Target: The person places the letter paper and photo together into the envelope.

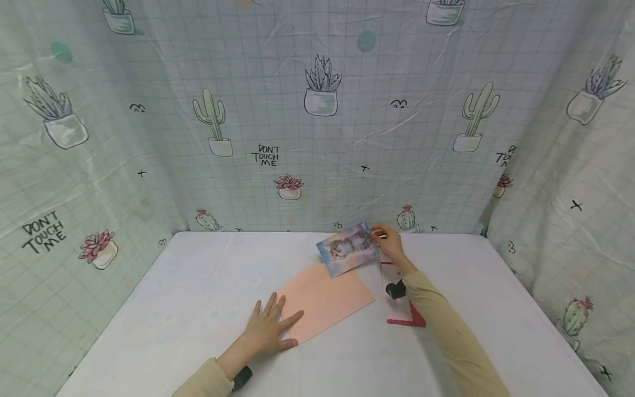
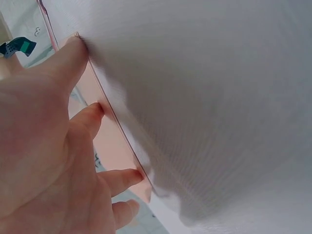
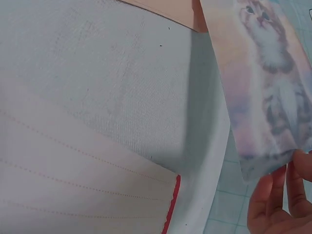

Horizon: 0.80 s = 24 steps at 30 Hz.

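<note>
Left hand (image 1: 268, 332), fingers spread wide, rests on the left side of a flat peach paper envelope (image 1: 324, 300), centre of white tabletop (image 1: 198, 281). Right hand (image 1: 390, 243) pinches a rectangular pastel kitten-print card (image 1: 346, 250) by its right end near the far edge; white, red-edged dotted-line paper (image 3: 87, 175) lies toward the right edge

An envelope (image 1: 329, 303) is lying around the table's (image 1: 149, 320) middle, the left hand (image 1: 268, 331) resting on its left end. Toward the far edge, the right hand (image 1: 389, 243) is holding a card's (image 1: 347, 249) right end. Right of the envelope, a sheet (image 3: 87, 180) is lying partly below the right forearm (image 1: 441, 314).
</note>
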Tool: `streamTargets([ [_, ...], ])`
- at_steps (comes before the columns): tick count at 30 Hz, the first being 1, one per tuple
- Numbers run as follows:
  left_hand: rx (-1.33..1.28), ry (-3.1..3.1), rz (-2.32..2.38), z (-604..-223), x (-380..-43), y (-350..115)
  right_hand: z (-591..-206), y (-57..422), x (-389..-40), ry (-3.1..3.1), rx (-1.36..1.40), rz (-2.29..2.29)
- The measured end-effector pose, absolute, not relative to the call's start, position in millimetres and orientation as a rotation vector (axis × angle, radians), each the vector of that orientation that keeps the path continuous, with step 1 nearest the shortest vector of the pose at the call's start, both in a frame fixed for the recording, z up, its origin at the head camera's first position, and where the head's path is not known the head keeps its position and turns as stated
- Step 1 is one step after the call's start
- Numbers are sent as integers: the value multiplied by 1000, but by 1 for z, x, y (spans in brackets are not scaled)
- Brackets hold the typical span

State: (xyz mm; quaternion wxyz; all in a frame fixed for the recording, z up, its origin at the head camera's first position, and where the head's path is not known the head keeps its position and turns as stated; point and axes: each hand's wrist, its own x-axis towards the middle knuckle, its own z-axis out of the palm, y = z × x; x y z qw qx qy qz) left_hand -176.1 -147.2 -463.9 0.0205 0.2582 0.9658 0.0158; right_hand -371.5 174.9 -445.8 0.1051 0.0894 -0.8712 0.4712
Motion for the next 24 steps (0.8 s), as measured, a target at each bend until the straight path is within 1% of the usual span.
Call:
streamTargets([
  [10,785,2969,78,-466,-178,-146,-450,163,-379,-2489,338,1409],
  [24,749,2954,97,-462,-178,-145,-454,152,-375,-2541,446,1466],
])
